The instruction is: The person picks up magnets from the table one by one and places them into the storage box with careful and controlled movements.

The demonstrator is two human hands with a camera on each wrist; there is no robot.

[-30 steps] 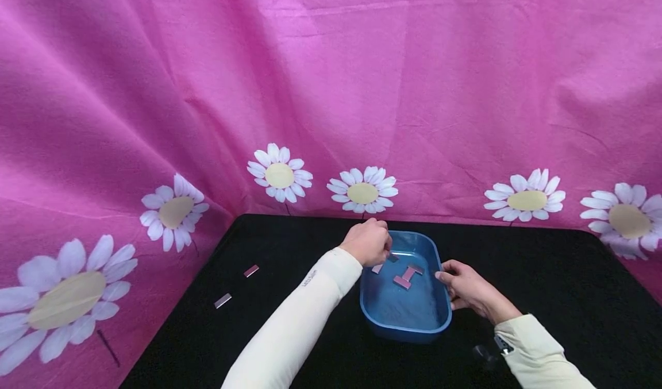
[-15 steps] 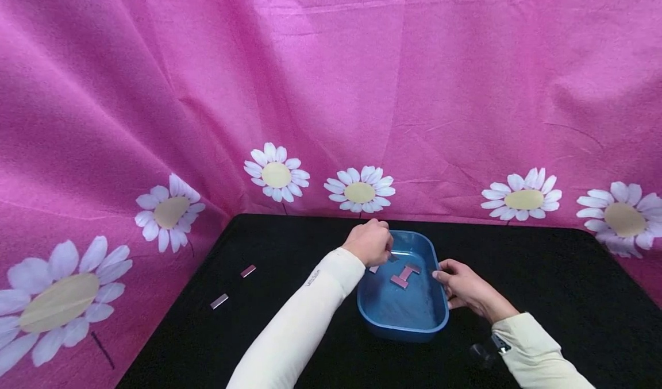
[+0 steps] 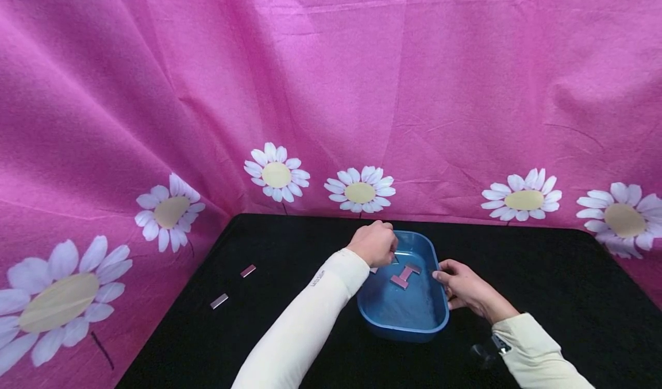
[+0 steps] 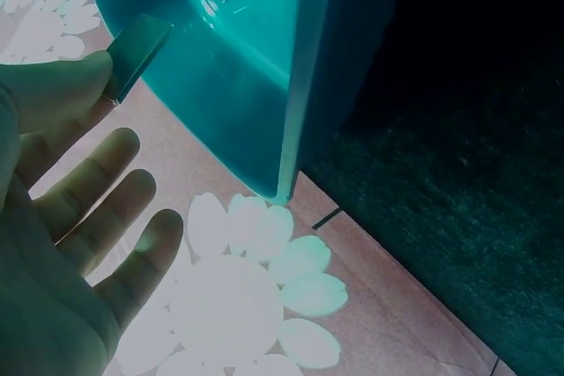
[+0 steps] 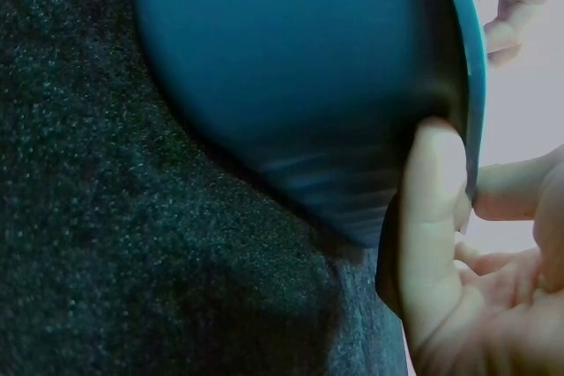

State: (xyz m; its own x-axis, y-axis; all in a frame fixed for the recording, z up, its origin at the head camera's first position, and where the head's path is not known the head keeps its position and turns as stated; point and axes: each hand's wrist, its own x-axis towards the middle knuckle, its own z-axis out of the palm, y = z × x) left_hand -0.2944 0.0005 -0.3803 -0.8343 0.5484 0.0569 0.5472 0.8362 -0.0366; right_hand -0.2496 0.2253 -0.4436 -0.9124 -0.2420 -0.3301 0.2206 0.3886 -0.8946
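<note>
In the head view a blue rectangular plastic bin (image 3: 403, 330) stands on the black table. My left hand (image 3: 373, 244) is over its far left part, pinching a small flat rectangular block (image 4: 139, 48) between thumb and index finger; the other fingers are spread in the left wrist view. Pink, shiny blocks (image 3: 400, 281) lie inside the bin, several touching in an H-like shape. Another block (image 3: 373, 270) is partly hidden by my left hand. My right hand (image 3: 470, 288) holds the bin's right rim, thumb on one side of the wall and fingers on the other.
Two more small blocks lie on the table left of the bin, a pink one (image 3: 248, 271) and a silvery one (image 3: 219, 301). A pink cloth (image 3: 439, 119) with white daisies hangs behind and beside the black table (image 3: 289, 239).
My left hand has shifted slightly right over the bin, and the pinched block now shows more edge-on. My right hand stays on the rim. The whole head view shifted slightly at first.
</note>
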